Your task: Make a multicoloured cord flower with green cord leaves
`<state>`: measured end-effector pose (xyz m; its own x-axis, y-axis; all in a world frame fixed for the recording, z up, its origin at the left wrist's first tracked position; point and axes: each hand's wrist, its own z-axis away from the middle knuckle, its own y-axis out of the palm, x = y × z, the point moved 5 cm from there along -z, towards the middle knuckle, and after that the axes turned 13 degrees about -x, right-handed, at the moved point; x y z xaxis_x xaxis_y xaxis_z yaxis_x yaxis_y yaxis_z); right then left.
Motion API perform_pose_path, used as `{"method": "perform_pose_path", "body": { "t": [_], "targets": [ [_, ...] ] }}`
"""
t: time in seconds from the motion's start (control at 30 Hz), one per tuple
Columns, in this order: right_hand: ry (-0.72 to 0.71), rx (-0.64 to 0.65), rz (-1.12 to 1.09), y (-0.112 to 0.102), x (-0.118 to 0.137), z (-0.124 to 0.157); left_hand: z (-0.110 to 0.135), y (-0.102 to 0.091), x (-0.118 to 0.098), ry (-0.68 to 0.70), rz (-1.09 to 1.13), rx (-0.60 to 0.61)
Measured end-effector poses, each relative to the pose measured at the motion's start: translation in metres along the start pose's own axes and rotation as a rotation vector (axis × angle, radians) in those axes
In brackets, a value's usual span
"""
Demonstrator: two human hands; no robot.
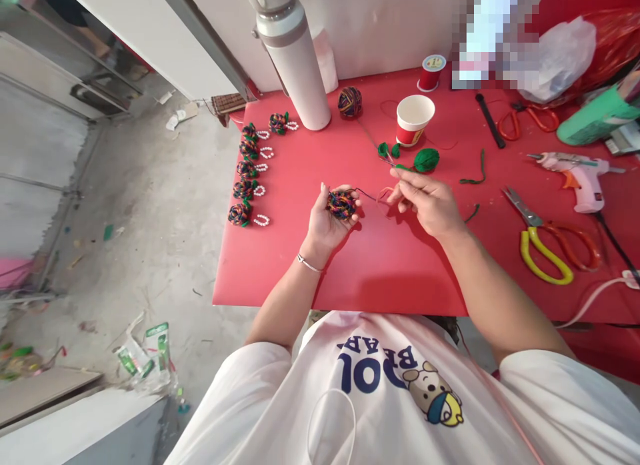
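Note:
My left hand holds a crocheted multicoloured yarn flower in its palm, with the fingers curled around it. From the flower a dark strand of yarn runs toward my right hand. The thumb and forefinger of that hand are pinched on a thin needle-like tool, whose exact kind I cannot make out. A fine reddish thread loops by the lower fingers. Just beyond the right fingertips lie small green crocheted pieces and a green yarn ball.
Several yarn flowers with white bead loops line the red table's left side. Behind stand a white flask, multicoloured yarn ball, paper cup and red thread spool. Scissors and a glue gun lie right.

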<state>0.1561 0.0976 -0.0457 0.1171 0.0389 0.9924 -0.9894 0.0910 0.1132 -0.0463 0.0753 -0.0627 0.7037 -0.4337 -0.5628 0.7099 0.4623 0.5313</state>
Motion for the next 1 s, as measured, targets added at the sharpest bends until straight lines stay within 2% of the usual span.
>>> {"method": "perform_pose_path", "body": {
  "t": [0.13,0.23,0.3,0.47,0.9,1.0],
  "targets": [
    [-0.184,0.194,0.329,0.015,0.001,0.018,-0.003,-0.003,0.000,0.040,0.025,-0.011],
    [-0.390,0.187,0.514,0.020,0.003,0.024,-0.004,-0.004,-0.003,0.055,0.041,-0.013],
    [-0.449,0.185,0.546,0.021,0.002,0.024,-0.004,-0.004,-0.004,0.063,0.045,-0.016],
    [-0.411,0.242,0.528,0.022,-0.001,0.023,-0.003,-0.004,-0.003,0.054,0.044,-0.019],
    [-0.373,0.250,0.495,0.021,-0.001,0.023,0.000,0.000,-0.004,0.018,0.082,0.006],
    [-0.371,0.249,0.486,0.021,0.000,0.023,0.001,-0.001,-0.004,0.015,0.070,-0.021]
  ]
}}
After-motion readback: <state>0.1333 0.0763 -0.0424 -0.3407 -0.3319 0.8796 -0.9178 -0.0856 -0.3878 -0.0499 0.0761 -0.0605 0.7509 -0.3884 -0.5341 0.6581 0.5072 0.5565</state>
